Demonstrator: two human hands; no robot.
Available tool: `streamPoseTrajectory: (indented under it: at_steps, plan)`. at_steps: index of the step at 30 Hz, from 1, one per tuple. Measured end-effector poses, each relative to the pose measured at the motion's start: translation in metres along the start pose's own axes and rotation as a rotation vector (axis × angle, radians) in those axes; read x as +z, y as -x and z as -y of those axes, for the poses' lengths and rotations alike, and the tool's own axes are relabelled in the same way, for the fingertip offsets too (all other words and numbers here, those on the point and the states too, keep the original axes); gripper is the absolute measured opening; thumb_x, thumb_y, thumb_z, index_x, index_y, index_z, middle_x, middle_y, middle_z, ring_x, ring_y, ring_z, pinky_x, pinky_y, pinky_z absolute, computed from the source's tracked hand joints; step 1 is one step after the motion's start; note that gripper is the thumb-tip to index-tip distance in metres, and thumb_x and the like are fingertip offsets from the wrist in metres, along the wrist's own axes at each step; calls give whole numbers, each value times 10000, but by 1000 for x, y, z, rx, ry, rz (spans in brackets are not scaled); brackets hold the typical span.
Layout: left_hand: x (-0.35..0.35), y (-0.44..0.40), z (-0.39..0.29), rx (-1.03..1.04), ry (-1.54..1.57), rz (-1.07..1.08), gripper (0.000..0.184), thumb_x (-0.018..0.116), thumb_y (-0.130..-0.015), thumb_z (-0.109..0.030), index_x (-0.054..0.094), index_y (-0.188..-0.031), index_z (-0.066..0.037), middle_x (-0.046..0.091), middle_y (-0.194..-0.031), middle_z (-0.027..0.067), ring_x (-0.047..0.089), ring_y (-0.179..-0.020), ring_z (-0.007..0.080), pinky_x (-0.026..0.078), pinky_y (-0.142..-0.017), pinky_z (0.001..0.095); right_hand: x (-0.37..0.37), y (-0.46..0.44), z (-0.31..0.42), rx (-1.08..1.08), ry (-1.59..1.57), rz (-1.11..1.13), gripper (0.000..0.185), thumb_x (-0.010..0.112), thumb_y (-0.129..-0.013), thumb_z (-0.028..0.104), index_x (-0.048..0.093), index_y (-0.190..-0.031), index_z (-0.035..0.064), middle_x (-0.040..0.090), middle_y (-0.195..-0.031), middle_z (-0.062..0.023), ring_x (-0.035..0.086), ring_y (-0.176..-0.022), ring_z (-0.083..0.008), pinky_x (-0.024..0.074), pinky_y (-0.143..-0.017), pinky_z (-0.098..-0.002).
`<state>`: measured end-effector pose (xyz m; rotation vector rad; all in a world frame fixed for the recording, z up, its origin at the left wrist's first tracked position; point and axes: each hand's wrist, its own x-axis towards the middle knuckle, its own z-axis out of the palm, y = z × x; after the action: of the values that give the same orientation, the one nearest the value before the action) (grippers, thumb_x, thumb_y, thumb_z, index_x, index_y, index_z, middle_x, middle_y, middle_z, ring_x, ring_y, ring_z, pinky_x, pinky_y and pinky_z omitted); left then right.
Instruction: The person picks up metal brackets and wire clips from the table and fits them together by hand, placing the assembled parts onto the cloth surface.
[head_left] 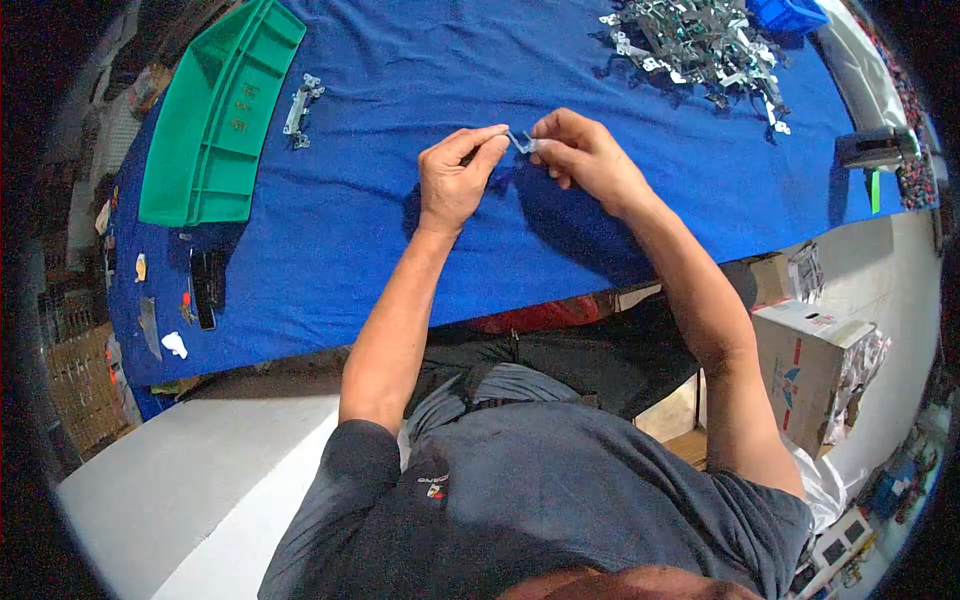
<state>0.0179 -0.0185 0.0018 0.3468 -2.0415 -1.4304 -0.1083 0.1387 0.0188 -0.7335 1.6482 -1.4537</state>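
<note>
Between my two hands, above the blue cloth, is a small metal bracket with a bent, angular shape. My left hand pinches its left end between thumb and fingertips. At the other end, my right hand grips it with thumb and forefinger, the remaining fingers curled below. Fingertips hide part of the bracket. Another metal bracket assembly, longer and silvery, lies on the cloth to the left of my hands.
A green divided tray with a few small brown parts sits at the left. A heap of metal brackets lies at the back right, beside a blue bin. Near the left edge is a black phone-like object. A cardboard box stands right of me.
</note>
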Motion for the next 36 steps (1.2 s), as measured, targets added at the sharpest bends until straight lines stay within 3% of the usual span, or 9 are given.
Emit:
streamPoseTrajectory:
  at_steps: [5,7,11,14,17,20,28,30,36]
  plan:
    - [-2,-1,-3,22,-69,35,145,733,-845,-76,757,-979,-25,718,-796,71,652,-713,108,500,-640,257,-4,-2,3,63,-307,60,225,589,-975,207,625,-1113,32,584,-819,14,538,-720,-57,451,-627,-220]
    - [-1,-1,-3,62,-84,65,147,735,-845,-87,759,-978,-30,722,-808,76,662,-716,119,503,-643,262,-1,-1,3,7,-121,59,200,601,-973,218,638,-1063,44,569,-792,30,523,-689,-53,435,-603,-216]
    - [0,0,1,21,-43,97,143,737,-844,-94,760,-970,-31,724,-816,80,671,-735,127,509,-657,267,-2,-2,4,36,-93,62,189,609,-972,239,637,-1000,54,563,-770,39,505,-652,-51,418,-576,-212]
    - [1,1,1,43,-23,108,139,717,-865,-105,757,-974,-28,725,-797,75,672,-703,116,518,-631,257,0,-2,7,-34,-99,-68,182,610,-971,244,624,-972,63,570,-762,39,495,-626,-48,407,-554,-208]
    - [2,2,0,-152,20,75,151,684,-907,-136,750,-991,-30,723,-773,64,668,-658,100,518,-579,244,-3,-2,7,-113,-157,-141,183,602,-972,255,627,-977,74,592,-772,42,498,-630,-43,392,-516,-209]
    - [3,0,2,-293,84,-60,181,646,-951,-180,732,-1021,-36,720,-759,58,664,-612,90,500,-507,228,0,1,11,-2,-65,-46,190,591,-981,258,622,-991,71,581,-781,35,493,-627,-44,387,-523,-201]
    - [2,0,1,-256,72,-48,183,653,-947,-178,731,-1020,-29,719,-756,61,657,-596,88,499,-500,230,4,1,3,-65,93,0,196,587,-982,239,626,-999,47,598,-797,27,488,-651,-49,386,-532,-219]
    - [2,0,1,-260,72,-48,178,657,-944,-173,731,-1019,-29,719,-756,63,651,-594,86,502,-504,231,2,-2,-3,-133,254,-32,191,595,-976,225,629,-985,37,610,-803,20,491,-653,-62,399,-538,-247]
    - [1,1,2,-166,51,-35,142,699,-899,-104,749,-1004,-23,715,-761,55,617,-629,73,495,-575,234,1,-2,-3,-139,420,-66,160,582,-970,177,627,-995,25,620,-814,10,502,-654,-68,435,-586,-245]
